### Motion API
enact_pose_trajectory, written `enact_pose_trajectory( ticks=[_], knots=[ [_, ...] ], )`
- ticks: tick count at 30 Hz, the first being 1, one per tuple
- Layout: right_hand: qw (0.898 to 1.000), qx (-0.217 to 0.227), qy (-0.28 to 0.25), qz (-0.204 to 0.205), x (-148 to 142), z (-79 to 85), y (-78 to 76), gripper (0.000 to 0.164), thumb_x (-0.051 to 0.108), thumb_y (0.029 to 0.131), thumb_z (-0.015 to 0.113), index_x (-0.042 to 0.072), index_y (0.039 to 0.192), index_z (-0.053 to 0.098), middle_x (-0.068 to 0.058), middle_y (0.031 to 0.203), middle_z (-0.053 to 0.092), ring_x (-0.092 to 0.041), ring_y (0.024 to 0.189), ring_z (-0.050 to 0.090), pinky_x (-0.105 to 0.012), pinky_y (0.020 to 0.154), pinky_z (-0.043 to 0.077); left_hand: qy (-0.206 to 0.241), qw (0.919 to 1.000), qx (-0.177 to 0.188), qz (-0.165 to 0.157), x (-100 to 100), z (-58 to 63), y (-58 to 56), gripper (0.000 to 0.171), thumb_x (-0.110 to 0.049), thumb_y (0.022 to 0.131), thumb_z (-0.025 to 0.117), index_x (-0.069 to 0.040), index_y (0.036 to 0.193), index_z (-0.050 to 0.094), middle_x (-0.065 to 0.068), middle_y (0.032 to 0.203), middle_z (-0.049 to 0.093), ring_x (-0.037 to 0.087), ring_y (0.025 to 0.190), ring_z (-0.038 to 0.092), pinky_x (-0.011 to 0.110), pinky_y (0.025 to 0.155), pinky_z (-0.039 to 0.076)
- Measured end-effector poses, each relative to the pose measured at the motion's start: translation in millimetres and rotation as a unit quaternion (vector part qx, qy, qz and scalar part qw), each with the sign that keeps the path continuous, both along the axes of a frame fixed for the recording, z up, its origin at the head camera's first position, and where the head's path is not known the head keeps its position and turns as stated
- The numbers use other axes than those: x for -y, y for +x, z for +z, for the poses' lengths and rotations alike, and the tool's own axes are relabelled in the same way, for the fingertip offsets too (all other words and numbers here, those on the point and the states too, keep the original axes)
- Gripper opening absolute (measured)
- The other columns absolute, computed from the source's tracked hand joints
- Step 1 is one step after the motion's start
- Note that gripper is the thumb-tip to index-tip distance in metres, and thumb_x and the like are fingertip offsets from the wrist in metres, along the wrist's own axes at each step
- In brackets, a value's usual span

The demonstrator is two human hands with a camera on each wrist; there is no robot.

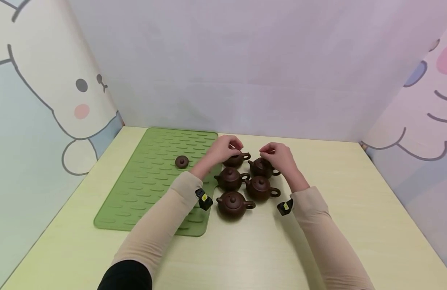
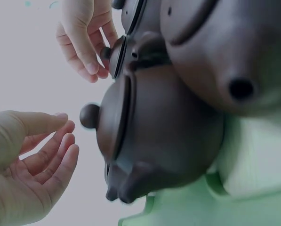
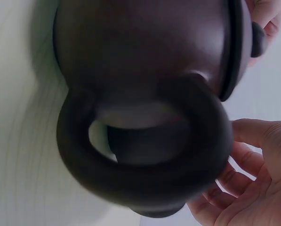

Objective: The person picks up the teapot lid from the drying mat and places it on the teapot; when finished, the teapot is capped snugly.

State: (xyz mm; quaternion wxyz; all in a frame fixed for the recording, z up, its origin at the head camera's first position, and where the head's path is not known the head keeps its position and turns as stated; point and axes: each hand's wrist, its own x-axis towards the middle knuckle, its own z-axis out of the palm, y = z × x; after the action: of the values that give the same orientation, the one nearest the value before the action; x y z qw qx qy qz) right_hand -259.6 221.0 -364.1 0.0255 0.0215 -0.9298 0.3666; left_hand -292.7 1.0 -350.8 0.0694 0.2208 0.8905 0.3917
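Several dark brown clay teapots stand close together in the head view. My left hand (image 1: 223, 150) hovers over the far left teapot (image 1: 233, 162) and partly covers it. In the left wrist view that hand's thumb and fingertips are bent toward each other, with a gap before the knob (image 2: 89, 116) of the nearest lid. My right hand (image 1: 280, 158) is at the far right teapot (image 1: 259, 168), its fingers loosely bent near the lid knob (image 2: 105, 52). No held thing shows in it. In the right wrist view a teapot handle (image 3: 145, 179) hides part of its fingers.
A green ridged mat (image 1: 143, 181) covers the table's left part, with a round brown lid (image 1: 181, 162) on it. Three other teapots, at the left (image 1: 229, 179), right (image 1: 260, 188) and front (image 1: 232, 204), sit nearer me. Printed panels surround the pale table (image 1: 354, 193).
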Motion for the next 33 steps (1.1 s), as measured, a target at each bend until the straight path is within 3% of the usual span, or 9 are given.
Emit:
enact_pose_trajectory(
  ticks=[14,23,33],
  knots=[
    [1.000,0.002,0.014,0.010,7.9,-7.5,-5.3,0.019,0.016,0.095,0.066,0.004,0.109,0.072,-0.018,0.111,0.073,-0.033,0.106,0.067,-0.047,0.093,0.054,0.021,0.9989,0.031,0.027,33.3,-1.0,-0.3,0.023,-0.007,0.094,0.065,-0.002,0.116,0.067,0.014,0.118,0.068,0.029,0.111,0.064,0.039,0.094,0.055],
    [1.000,0.015,0.012,0.012,8.9,-10.3,-6.5,0.019,0.016,0.096,0.065,0.004,0.110,0.072,-0.017,0.112,0.072,-0.033,0.106,0.066,-0.047,0.093,0.052,0.022,0.9988,0.016,0.041,54.1,-6.8,-2.8,0.018,-0.007,0.094,0.066,-0.004,0.112,0.068,0.015,0.116,0.069,0.030,0.110,0.066,0.039,0.095,0.056],
    [1.000,0.020,0.018,0.016,9.2,-13.9,-7.4,0.021,0.017,0.095,0.065,0.005,0.111,0.072,-0.017,0.118,0.071,-0.034,0.115,0.063,-0.049,0.099,0.050,0.021,0.9979,0.020,0.057,73.9,-13.7,-3.0,0.025,-0.009,0.093,0.067,-0.002,0.118,0.067,0.015,0.118,0.069,0.030,0.110,0.065,0.040,0.094,0.056]
  ],
)
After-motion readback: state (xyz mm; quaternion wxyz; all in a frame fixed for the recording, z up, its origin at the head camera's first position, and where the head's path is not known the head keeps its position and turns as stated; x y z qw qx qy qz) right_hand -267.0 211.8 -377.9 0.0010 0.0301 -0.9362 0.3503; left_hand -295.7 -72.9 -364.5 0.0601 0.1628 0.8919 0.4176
